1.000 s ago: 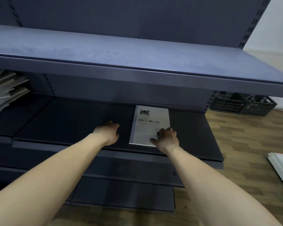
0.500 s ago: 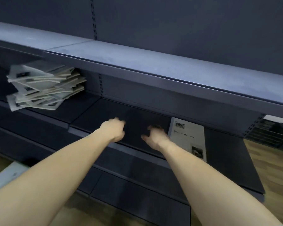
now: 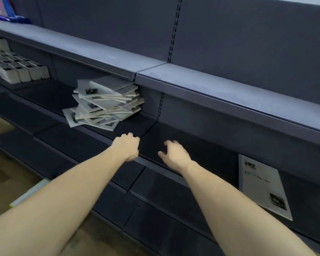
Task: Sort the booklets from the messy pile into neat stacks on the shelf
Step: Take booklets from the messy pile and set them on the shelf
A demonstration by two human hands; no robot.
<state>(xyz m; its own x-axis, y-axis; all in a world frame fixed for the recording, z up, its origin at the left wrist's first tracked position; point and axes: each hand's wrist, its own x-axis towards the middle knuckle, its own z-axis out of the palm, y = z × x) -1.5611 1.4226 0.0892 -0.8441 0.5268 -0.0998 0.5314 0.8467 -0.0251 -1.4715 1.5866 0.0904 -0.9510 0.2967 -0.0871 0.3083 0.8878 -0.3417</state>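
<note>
A messy pile of white booklets [image 3: 103, 102] leans on the dark shelf [image 3: 201, 146] under the upper board, left of centre. One white booklet [image 3: 260, 183] lies flat on the same shelf at the right. My left hand [image 3: 127, 146] hovers over the shelf's front edge, fingers loosely curled, holding nothing, just right of and below the pile. My right hand [image 3: 174, 154] hovers beside it with fingers spread and relaxed, empty, well left of the flat booklet.
Neat rows of white booklets [image 3: 17, 69] stand on the shelf at the far left. The upper shelf board [image 3: 155, 71] overhangs the pile closely. Lower shelves [image 3: 155, 200] jut out below my arms. Wood floor [image 3: 6, 163] shows at the left.
My right hand has let go of the flat booklet and both hands have moved left toward the messy pile. My view has swung left, bringing the pile and far-left rows into sight.
</note>
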